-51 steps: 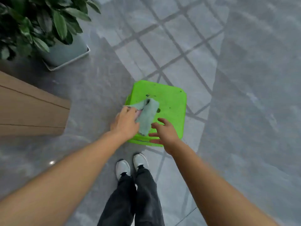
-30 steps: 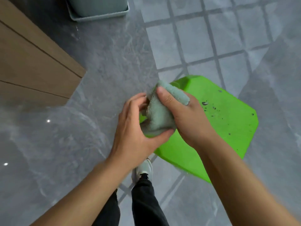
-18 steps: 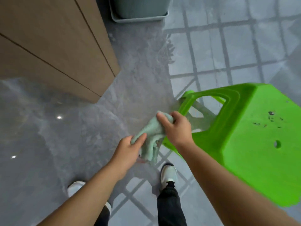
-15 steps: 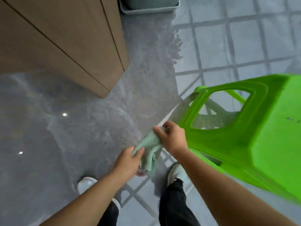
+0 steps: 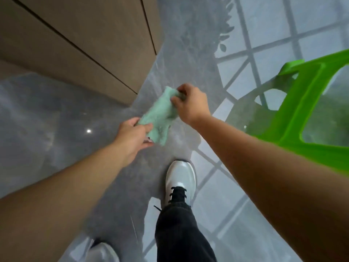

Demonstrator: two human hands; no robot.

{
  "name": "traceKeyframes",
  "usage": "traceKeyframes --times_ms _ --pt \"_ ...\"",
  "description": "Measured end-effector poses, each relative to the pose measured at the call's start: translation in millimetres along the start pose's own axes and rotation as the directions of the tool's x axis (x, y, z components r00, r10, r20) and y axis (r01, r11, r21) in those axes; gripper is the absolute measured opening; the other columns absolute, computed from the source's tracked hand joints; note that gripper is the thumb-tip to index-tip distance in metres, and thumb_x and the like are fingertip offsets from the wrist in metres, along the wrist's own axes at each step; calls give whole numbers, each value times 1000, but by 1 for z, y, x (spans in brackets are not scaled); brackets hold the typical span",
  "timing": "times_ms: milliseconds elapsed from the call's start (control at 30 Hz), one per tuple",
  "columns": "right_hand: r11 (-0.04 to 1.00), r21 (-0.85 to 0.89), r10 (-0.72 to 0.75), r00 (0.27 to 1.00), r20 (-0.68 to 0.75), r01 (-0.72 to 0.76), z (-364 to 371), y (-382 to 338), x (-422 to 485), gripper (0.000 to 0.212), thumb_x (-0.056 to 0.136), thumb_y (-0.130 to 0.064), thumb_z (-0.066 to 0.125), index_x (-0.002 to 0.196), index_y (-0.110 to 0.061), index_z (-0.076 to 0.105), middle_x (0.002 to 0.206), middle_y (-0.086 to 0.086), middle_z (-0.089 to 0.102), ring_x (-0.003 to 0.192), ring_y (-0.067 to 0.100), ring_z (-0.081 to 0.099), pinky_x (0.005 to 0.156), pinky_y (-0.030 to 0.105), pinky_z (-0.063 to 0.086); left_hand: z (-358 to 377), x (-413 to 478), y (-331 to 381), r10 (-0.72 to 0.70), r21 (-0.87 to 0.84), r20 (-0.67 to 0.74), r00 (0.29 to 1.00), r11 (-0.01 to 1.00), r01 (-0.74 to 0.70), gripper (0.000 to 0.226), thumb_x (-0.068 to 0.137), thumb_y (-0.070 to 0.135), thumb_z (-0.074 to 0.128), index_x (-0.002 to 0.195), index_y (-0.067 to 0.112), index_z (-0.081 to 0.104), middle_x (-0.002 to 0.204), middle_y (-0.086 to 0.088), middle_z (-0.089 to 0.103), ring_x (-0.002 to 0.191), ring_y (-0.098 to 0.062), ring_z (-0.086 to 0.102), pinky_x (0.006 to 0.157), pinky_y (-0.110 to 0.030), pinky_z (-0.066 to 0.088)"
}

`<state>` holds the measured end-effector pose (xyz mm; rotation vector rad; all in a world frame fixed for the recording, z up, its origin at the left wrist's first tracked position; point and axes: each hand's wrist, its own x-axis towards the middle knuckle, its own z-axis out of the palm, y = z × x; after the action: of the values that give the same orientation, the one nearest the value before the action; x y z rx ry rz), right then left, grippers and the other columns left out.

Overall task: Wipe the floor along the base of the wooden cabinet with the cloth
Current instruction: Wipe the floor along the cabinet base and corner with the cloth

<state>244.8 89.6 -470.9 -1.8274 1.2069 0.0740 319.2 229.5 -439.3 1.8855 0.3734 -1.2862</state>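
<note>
Glossy grey marble-patterned floor [image 5: 47,129]: fills most of the view, polished enough to carry reflections of ceiling lights and a pale window-grid pattern on its right half.

Brown wooden cabinet with dark panel seams [image 5: 81,44]: occupies the upper left. Its lower corner meets the floor just left of the cloth, and its base runs from there toward the left edge of the view.

Bright green plastic stool with open-sided legs [image 5: 302,103]: stands at the right edge, close behind the right forearm, well clear of the cabinet base.

Person's dark trouser leg [image 5: 181,233] and white shoe with black laces [image 5: 180,178]: planted on the floor at lower centre, below the hands. A second white shoe [image 5: 102,252] shows partly at the bottom edge.

Pale mint-green fluffy cloth [image 5: 160,116]: held in the air between both hands, above the floor and just beside the cabinet's corner. It is bunched and stretched diagonally, lower end at left, upper end at right; not in contact with the floor.

Left hand [image 5: 132,137]: fingers closed on the cloth's lower end.

Right hand [image 5: 190,104]: fingers pinched on the cloth's upper end.

Nothing lies on the floor between the cloth and the cabinet base.
</note>
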Motion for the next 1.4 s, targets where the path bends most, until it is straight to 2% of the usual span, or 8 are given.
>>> traceKeyframes --times_ms 133,200,267,333,400,967,1167,1400 --pt "978 -106 -190 974 -127 177 36 6 51 41 90 -22 59 127 -7 53 123 18 61 112 37 56 91 42 47 -2 68 -2 126 -199 -141 982 968 -153 17 93 9 59 104 -3 63 87 -12 69 76 -23 64 78 -40 59" --pt "936 -243 -301 937 -176 254 63 20 60 55 89 -30 60 136 -6 46 136 19 51 124 37 48 100 43 43 -19 101 -23 303 268 -207 930 932 -244 26 88 27 66 96 2 66 84 -7 74 88 -31 65 94 -48 52" --pt "852 -384 -398 917 -35 356 100 35 53 74 90 -47 55 146 -4 35 153 24 34 142 40 29 115 48 29 -53 119 -64 562 801 -116 819 541 -257 66 80 50 67 121 -1 59 124 -20 64 120 -39 53 107 -48 39" --pt "735 -526 -437 892 113 427 128 54 42 89 89 -64 42 153 -7 21 162 25 12 150 42 5 122 54 11 -78 130 -103 653 944 134 745 145 -296 103 69 73 55 139 -2 42 147 -26 42 134 -47 37 111 -55 32" --pt "690 -584 -424 893 153 428 134 59 44 96 85 -72 30 154 -7 16 163 24 5 150 43 -2 121 56 2 -95 144 -118 605 963 215 767 -2 -269 122 59 84 44 147 1 31 155 -25 31 138 -53 28 109 -65 30" --pt "387 -670 -459 763 456 633 152 44 24 84 95 -58 34 155 -8 2 165 14 -1 152 32 0 122 48 6 -115 137 -77 403 985 102 910 89 -149 122 66 81 55 153 24 -7 163 -9 -19 145 -53 -6 116 -63 13" --pt "663 -738 -154 988 26 123 81 30 91 68 100 -34 32 155 -7 3 166 12 0 151 35 -5 122 55 3 -114 143 -84 292 978 16 956 194 -75 143 49 87 61 147 29 -26 157 -10 -37 141 -57 -19 112 -71 8" --pt "552 -666 -385 862 331 502 155 45 24 99 86 -76 17 155 -6 5 164 20 -2 152 33 -6 123 52 4 -110 155 -88 210 945 51 976 305 -115 159 27 96 54 123 31 -55 123 -8 -70 127 -60 -43 104 -77 -10"
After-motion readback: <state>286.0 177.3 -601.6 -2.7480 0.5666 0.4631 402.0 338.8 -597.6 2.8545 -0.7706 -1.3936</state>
